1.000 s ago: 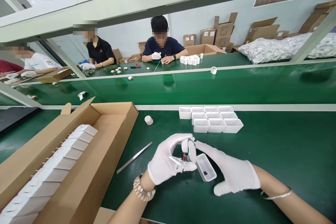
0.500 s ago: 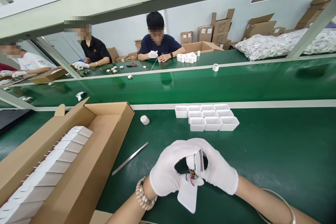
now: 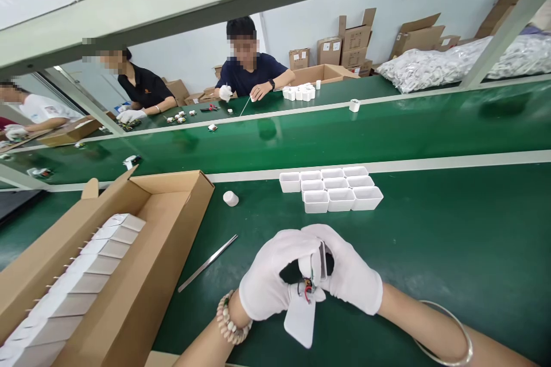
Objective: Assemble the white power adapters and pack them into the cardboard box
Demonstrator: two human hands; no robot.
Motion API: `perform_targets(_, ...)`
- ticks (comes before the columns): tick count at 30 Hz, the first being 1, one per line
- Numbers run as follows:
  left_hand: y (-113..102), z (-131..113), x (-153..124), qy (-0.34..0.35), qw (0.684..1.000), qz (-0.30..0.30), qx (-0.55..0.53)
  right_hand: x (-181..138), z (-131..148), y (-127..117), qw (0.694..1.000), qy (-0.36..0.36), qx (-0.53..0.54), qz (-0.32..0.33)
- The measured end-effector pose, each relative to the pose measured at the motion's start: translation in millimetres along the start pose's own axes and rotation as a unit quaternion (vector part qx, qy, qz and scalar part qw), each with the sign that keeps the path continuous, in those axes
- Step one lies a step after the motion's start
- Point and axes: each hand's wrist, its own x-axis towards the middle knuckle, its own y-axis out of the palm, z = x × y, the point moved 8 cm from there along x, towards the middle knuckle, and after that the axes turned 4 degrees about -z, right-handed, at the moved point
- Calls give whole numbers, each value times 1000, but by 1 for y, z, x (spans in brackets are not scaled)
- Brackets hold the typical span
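Both of my gloved hands meet in front of me around a small white plastic device. My left hand (image 3: 264,278) is closed on its white part with red and dark wires (image 3: 307,290) and a bit of green circuit board showing. Below that hand hangs a flat white panel (image 3: 300,321). My right hand (image 3: 353,275) is closed on a white rectangular plastic case (image 3: 322,261), its open end tilted upward against the wired part. The fingers hide much of where the pieces meet. Metal tweezers (image 3: 207,264) lie to the left of my hands.
White open-topped cases (image 3: 328,202) stand in rows beyond my hands. A small white cylinder (image 3: 231,198) sits near a long cardboard box (image 3: 172,252) holding a row of white units (image 3: 92,258). A green conveyor belt (image 3: 241,149) runs behind; co-workers sit across it.
The whole view has shifted slightly. My hands keep the same hold on the device. Across the belt, a co-worker's gloved hand has moved away from their other hand.
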Motion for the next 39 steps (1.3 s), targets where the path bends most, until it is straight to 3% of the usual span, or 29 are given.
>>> perform_targets(12,8,6,-2,-6,998,43,44,3,8,-1,1000,-18,-16,7)
perform_targets(39,7,18,-8,-42,999,28,15,-2,-9,0,996,92,-4,8)
